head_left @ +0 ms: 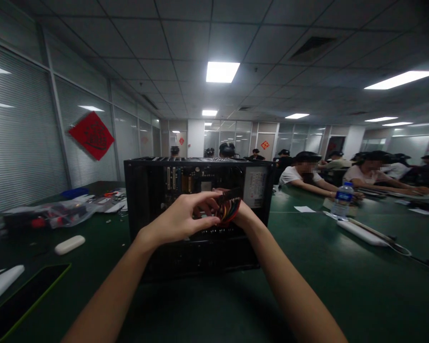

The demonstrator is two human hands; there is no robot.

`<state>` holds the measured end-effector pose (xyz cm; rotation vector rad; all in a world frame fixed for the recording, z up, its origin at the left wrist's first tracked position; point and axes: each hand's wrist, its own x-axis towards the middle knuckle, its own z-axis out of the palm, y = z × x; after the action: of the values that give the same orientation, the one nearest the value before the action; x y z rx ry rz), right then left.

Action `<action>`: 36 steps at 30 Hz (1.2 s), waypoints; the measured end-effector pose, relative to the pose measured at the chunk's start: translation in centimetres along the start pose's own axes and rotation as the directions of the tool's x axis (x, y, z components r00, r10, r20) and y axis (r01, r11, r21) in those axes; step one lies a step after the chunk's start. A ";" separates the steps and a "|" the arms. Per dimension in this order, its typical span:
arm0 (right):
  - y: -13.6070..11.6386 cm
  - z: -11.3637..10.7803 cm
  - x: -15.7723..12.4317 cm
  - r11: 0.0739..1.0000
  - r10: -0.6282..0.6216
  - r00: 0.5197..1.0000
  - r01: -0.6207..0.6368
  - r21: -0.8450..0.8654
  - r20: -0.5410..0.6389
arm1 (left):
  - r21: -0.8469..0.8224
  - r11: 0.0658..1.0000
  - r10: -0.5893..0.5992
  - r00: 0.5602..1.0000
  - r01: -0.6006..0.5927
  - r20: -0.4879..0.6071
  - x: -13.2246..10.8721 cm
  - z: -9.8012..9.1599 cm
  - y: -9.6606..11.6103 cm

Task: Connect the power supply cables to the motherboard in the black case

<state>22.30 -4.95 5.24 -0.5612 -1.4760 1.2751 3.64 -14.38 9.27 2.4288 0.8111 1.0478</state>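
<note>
A black computer case (196,255) stands on the table with its side open towards me, showing the motherboard (175,180) and a labelled power supply (255,183) at upper right. In front of the board, a bundle of coloured wires, a power cable (230,212), ends in a long dark connector (230,194). My left hand (188,214) reaches in from the left, its curled fingers closed on the wires. My right hand (242,214) is closed around the cable from the right; most of its fingers are hidden behind the connector and wires.
On the left lie a plastic bag of parts (53,214), a white oval case (70,245) and a green-edged dark phone-like slab (28,300). To the right are a water bottle (343,200), a white bar-shaped object (361,232) and a paper (304,209). Other people sit beyond.
</note>
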 end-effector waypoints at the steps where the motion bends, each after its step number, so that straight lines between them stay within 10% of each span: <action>1: 0.0 0.3 -0.2 1.000 -0.012 1.000 0.012 -0.001 0.021 | -0.018 1.000 -0.009 1.000 0.009 -0.020 0.2 0.5 -0.1; 14: -1.4 -1.4 -2.1 0.848 -0.031 0.976 0.140 -0.511 0.216 | -0.309 0.947 -0.105 0.994 0.088 -0.038 0.8 2.5 -1.3; 22: -7.8 -1.5 -6.9 0.910 -0.181 0.957 0.249 -0.330 0.225 | 0.047 0.999 0.019 0.951 -0.004 -0.308 0.6 1.4 -1.2; 36: -6.2 -0.2 -5.8 0.891 -0.258 0.933 0.331 -0.312 0.253 | 0.387 0.902 0.254 0.960 -0.190 -0.119 -0.3 1.1 -1.7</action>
<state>26.12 -11.75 8.53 -0.4182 -1.9021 0.8519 3.71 -13.39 7.51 2.8382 0.8675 1.2988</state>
